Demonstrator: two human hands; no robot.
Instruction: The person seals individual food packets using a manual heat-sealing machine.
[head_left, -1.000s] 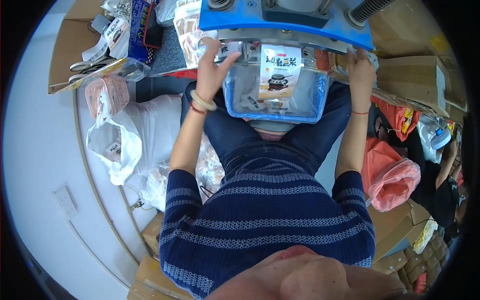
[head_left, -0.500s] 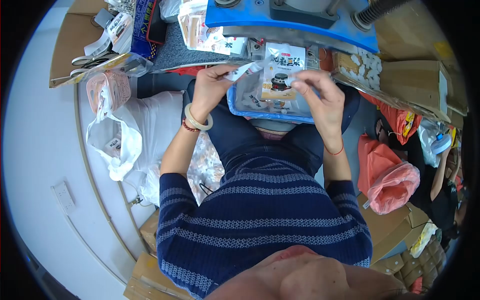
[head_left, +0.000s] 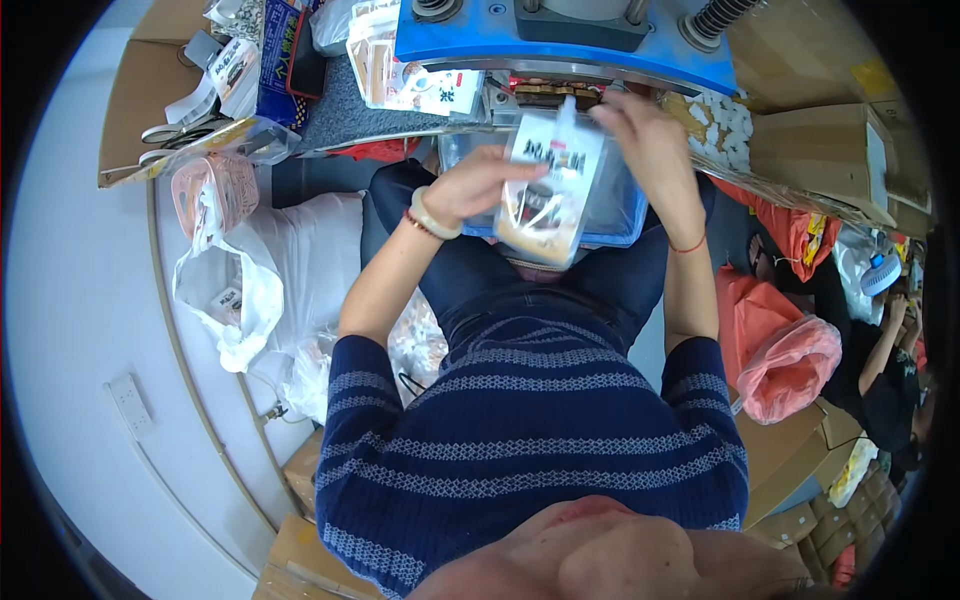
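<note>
Moved: since 0.5 s ago pouch (head_left: 548, 190) turned from edge-on to face-up and came nearer the body; left hand (head_left: 480, 185) dropped lower and nearer, right hand (head_left: 648, 148) shifted to the far side.
Pouch: white printed front w/ clear lower part, tilted, held in the air over blue bin (head_left: 622, 215), which sits on the person's lap.
L hand: fingers curled shut on pouch's left edge, thumb on the front; pale bangle on wrist.
R hand: fingers bent down onto pouch's far-right top corner, touching it; pinch itself is hidden by the back of the hand, so can't tell if closed.
Far: blue machine (head_left: 570, 45) just beyond both hands.
Far left: stack of like pouches (head_left: 400, 75) on grey mat (head_left: 345, 110); scissors (head_left: 170, 130) on cardboard, well apart from hands.
Left: pink holder (head_left: 215, 190), white plastic bag (head_left: 230, 290) beside the left arm.
Right: tray of small white pieces (head_left: 725, 120) near R hand; cardboard box (head_left: 830, 150), pink bag (head_left: 790, 365).
Right edge: another person (head_left: 890, 380), partly in view.
</note>
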